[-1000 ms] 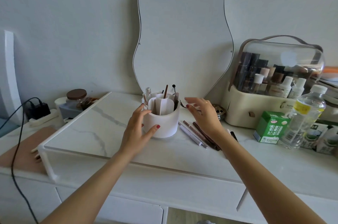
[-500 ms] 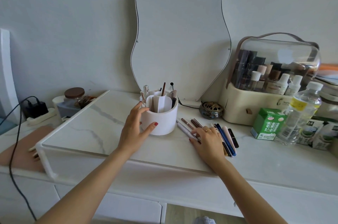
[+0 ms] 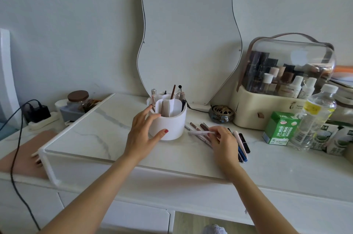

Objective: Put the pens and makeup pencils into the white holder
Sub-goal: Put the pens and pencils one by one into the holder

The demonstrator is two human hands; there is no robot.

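Observation:
The white holder [image 3: 172, 125] stands on a marble-look riser, with several brushes and pencils upright in its compartments. My left hand [image 3: 142, 134] cups the holder's left side, thumb on its front. Just right of the holder, my right hand [image 3: 223, 142] pinches a white pen [image 3: 198, 133] and holds it level a little above the surface. Under and beside that hand lie loose makeup pencils [image 3: 197, 129], brown and grey, plus a blue pen [image 3: 242, 154], a pale pink pen [image 3: 237, 138] and a black tube [image 3: 244, 143].
The marble riser [image 3: 91, 134] sits on a white dresser. A wavy mirror [image 3: 189, 38] leans at the back. To the right stand a brass burner [image 3: 221, 114], a clear-lidded cosmetics case [image 3: 284, 84], a green carton [image 3: 279, 127] and a water bottle [image 3: 315, 117]. A jar and charger sit at left.
My right hand dropped from beside the holder onto the loose pens, then closed on the white pen and raised it slightly. My left hand stayed on the holder.

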